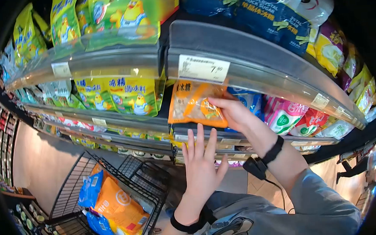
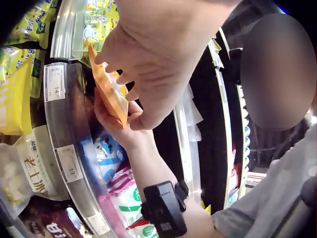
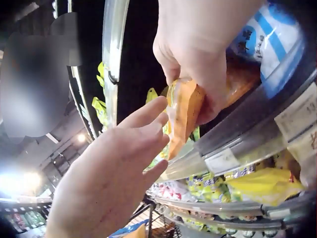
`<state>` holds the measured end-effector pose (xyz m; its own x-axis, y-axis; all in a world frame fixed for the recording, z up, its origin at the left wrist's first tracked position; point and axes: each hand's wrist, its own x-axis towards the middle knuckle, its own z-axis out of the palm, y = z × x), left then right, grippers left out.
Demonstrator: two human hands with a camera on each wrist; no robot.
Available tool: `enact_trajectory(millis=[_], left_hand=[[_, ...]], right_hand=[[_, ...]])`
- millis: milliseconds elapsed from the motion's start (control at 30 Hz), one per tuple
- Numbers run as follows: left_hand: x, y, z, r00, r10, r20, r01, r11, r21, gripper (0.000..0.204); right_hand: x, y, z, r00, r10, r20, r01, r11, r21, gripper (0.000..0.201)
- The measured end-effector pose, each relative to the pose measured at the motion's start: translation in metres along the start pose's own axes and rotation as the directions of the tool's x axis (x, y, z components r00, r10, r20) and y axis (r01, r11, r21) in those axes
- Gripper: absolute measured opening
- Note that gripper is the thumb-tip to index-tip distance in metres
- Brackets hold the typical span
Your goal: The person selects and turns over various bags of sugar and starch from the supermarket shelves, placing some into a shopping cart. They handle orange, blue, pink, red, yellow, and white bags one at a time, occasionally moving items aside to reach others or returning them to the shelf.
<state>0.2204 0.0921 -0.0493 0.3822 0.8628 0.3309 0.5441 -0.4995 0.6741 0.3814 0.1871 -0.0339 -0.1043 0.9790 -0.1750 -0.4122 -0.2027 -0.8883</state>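
An orange and clear bag of rock sugar (image 1: 191,103) is in front of the shelf edge, its printed face up in the head view. My right hand (image 1: 236,113) grips it by the right side, thumb on the front and the other fingers behind it. Below the bag, my left hand (image 1: 201,170) is raised with its fingers straight and spread. In the right wrist view the left fingertips (image 3: 161,104) come right up to the bag's face. The left wrist view shows the bag (image 2: 113,94) edge-on, partly hidden behind the left hand.
A clear shelf lip with a price tag (image 1: 203,68) juts out just above the bag. Blue, pink and red bags (image 1: 284,113) fill the shelf to the right; green-yellow seasoning bags (image 1: 133,95) stand left. A black wire cart (image 1: 68,198) holding orange and blue packages is at lower left.
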Motion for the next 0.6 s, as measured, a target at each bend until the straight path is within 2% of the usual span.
enact_trajectory(millis=[67,100,167,200,233,467,533,600], left_hand=[[0.014,-0.008,0.008,1.0,0.017,-0.026,-0.015,0.997,0.075,0.064],[0.02,-0.012,0.011,1.0,0.018,-0.022,-0.015,0.994,0.11,0.061],[0.032,-0.017,0.016,1.0,0.03,-0.006,-0.029,0.99,0.139,0.062],[0.038,-0.021,0.018,1.0,0.022,0.004,-0.023,0.986,0.166,0.064],[0.044,-0.026,0.021,1.0,0.025,0.003,-0.026,0.979,0.202,0.067],[0.082,-0.04,0.035,0.992,0.057,0.113,-0.096,0.921,0.376,0.079],[0.084,-0.044,0.037,0.973,-0.015,0.228,-0.099,0.872,0.48,0.079],[0.087,-0.049,0.042,0.979,0.034,0.2,-0.123,0.883,0.452,0.076]], right_hand=[[0.03,0.002,-0.023,0.996,-0.066,-0.058,0.057,0.987,-0.152,0.048],[0.039,0.006,-0.033,0.995,-0.081,-0.065,0.071,0.987,-0.147,0.048],[0.06,0.014,-0.05,0.93,-0.257,-0.264,0.067,0.822,-0.566,0.045],[0.067,0.023,-0.058,0.893,-0.378,-0.244,0.087,0.676,-0.731,0.043],[0.066,0.02,-0.055,0.886,-0.392,-0.248,0.096,0.678,-0.729,0.043],[0.019,-0.01,-0.017,0.973,-0.128,-0.195,-0.063,0.661,-0.748,0.043],[-0.018,-0.008,-0.019,0.967,-0.253,-0.025,0.118,0.533,-0.838,0.038],[-0.063,-0.024,-0.011,0.916,-0.397,-0.049,0.129,0.41,-0.903,0.034]])
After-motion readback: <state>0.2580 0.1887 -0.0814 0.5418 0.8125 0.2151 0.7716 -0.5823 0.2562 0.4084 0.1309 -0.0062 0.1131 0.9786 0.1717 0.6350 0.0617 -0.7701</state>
